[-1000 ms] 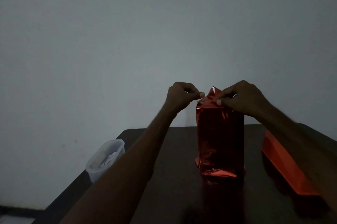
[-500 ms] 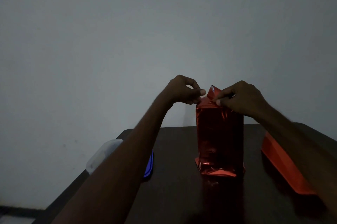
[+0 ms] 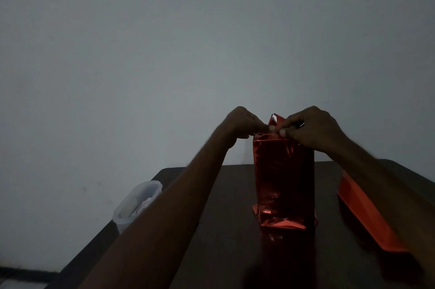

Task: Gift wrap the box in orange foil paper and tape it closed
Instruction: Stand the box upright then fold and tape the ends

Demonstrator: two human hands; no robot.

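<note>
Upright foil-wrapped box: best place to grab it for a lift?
Grip the tall orange foil-wrapped box mid-body across its two narrow side faces, coming in from the front. It stands upright, both hands occupy the loose top folds, and bottom foil flares.

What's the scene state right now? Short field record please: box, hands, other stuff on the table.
box: wrapped box stands upright on the dark table, covered in orange foil
top flap: foil point sticks up at the top end, not yet folded flat
left hand: left hand pinches at the top left edge of the box
right hand: right hand pinches the foil at the top edge
tape: cannot tell whether a strip is between the fingers
side items: clear plastic tub at the table's left edge; orange folded sheet on the right
</note>
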